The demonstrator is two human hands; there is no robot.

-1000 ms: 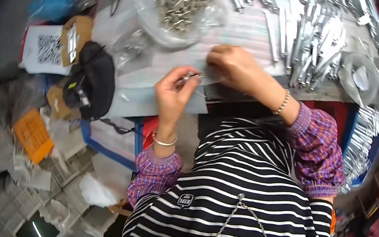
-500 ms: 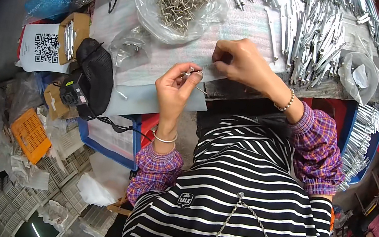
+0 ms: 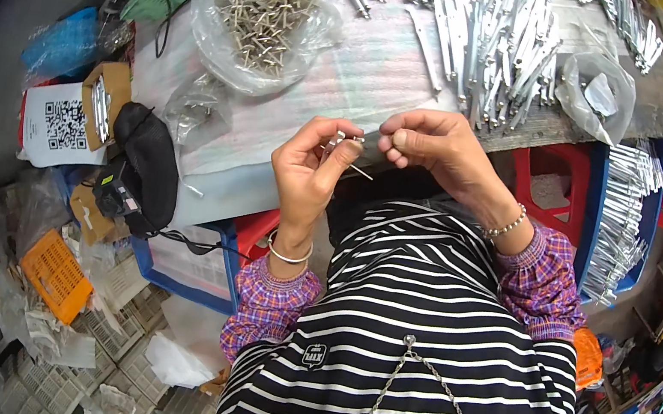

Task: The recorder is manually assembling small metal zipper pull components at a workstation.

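Observation:
Between thumb and fingers my left hand (image 3: pixel 311 158) pinches a small shiny metal fitting (image 3: pixel 333 143), with a thin metal pin (image 3: pixel 361 173) sticking out below the thumb. My right hand (image 3: pixel 438 144) is close beside it on the right. Its thumb and fingers are pressed together, and whatever lies between them is too small or hidden to name. Both hands are held over the near edge of the work table (image 3: pixel 353 72). Beyond the left hand, a clear plastic bag (image 3: pixel 205 9) stands open, full of metal pins (image 3: pixel 265 23).
Long silver metal arms (image 3: pixel 507 57) lie piled at the far right, near a small clear bag (image 3: pixel 571 93). A smaller bag (image 3: pixel 196 103), a black pouch (image 3: pixel 153 157) and a cardboard box (image 3: pixel 105 106) sit left. Blue trays (image 3: pixel 598 223) and a red stool (image 3: pixel 526 181) stand below the right edge.
My right hand has come down and closer to the left hand, its fingers now pressed together. The left hand keeps its hold on the fitting. The whole view has shifted slightly.

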